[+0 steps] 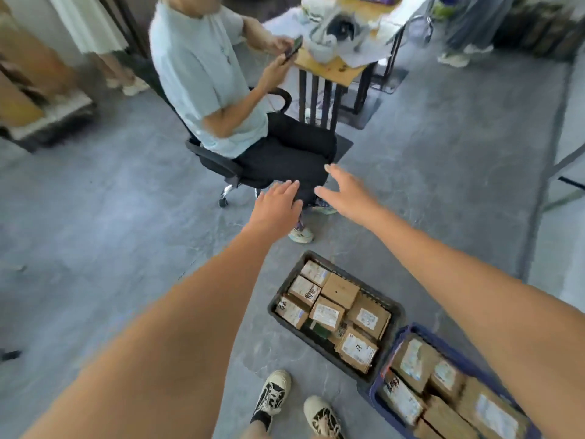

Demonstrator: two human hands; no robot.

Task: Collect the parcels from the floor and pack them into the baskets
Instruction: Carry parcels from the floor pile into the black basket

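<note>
Both arms reached forward over the grey floor (95,217), and both hands were released, with straight fingers and nothing in them. The left hand (275,207) hung palm down in the middle of the scene, and the right hand (345,193) hung just to its right, the fingers spread and pointing far-left. The two hands were near each other but apart.

The parcels lay well nearer than the hands and lower right of them, beneath the right forearm. A black basket (399,312) stood on the floor with brown cardboard parcels (340,291) packed flat inside it, most with white labels facing up. Just beside it, nearer and to the right, a blue basket (375,388) held more labelled parcels (411,359), blurred and partly hidden by the right arm. Neither hand touched a basket or a parcel.

The person's two shoes (273,392) stood on the floor near the bottom edge, left of the blue basket.

Beyond the hands a seated person (202,77) in a pale shirt sat on a black office chair (218,163), holding a phone (293,48). Farther right stood a wooden desk (332,66) with cluttered things on it.
</note>
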